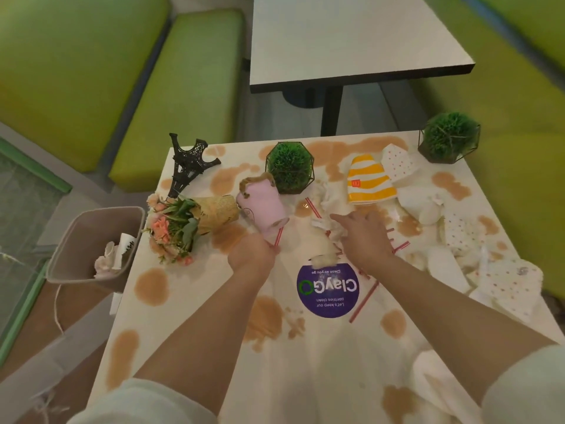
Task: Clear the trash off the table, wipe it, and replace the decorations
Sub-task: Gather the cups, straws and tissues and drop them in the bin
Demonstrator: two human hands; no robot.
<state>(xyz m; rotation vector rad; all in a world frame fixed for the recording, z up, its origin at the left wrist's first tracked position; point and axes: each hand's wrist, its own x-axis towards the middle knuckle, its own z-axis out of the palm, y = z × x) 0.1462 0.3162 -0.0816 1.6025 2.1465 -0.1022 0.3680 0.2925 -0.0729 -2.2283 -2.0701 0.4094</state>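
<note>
My left hand (252,254) is curled round a red-and-white straw (278,237) just below the tipped pink cup (263,208). My right hand (365,237) reaches over crumpled tissue (324,257) and loose straws, fingers bent down on the paper; what it holds is hidden. A yellow-striped cup (368,180) lies on its side, with spotted paper wrappers (397,162) and white napkins (423,206) at the right. The white table (189,301) is covered in brown spills. Decorations stand at the back: a black tower model (186,163), a flower bouquet (180,228) and two green plant balls (290,166) (449,137).
A grey trash bin (91,243) with paper in it sits off the table's left edge. A purple round sticker (328,289) is on the tabletop. Another table (345,41) stands beyond, with green bench seats (183,93) on both sides.
</note>
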